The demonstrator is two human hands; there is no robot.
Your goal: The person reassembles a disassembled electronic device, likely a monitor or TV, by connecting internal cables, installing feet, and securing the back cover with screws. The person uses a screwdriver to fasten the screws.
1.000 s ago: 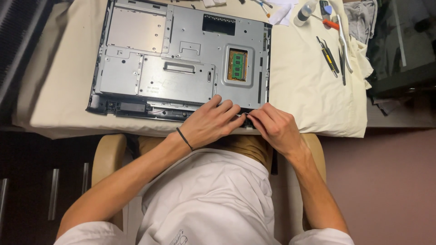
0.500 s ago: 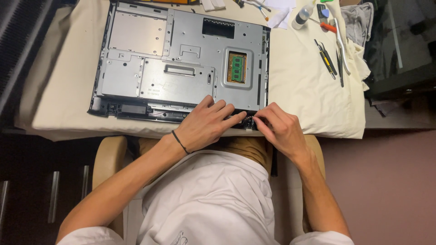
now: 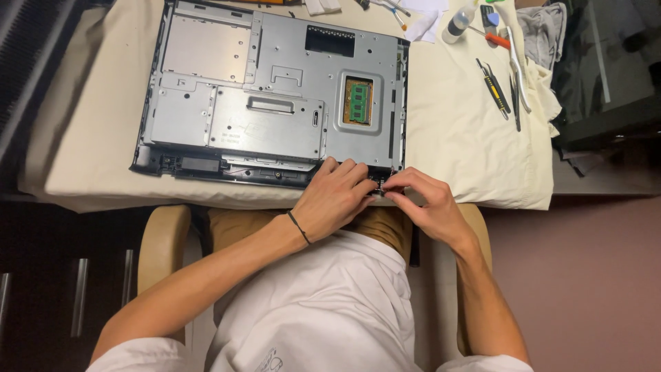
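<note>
We see the opened computer chassis [image 3: 268, 96], a flat grey metal panel with a green memory module [image 3: 357, 101] in a cut-out, lying on the cream cloth [image 3: 454, 145] that covers the tabletop, its lower edge along the tabletop's near edge. Our left hand [image 3: 334, 200] rests on the chassis's near right corner, fingers curled together against the black lower rim. Our right hand [image 3: 420, 207] meets it there, fingertips pinching a small dark part [image 3: 378, 187] we cannot make out. Screwdrivers [image 3: 497, 86] and a small bottle [image 3: 457, 22] lie by the far right corner.
</note>
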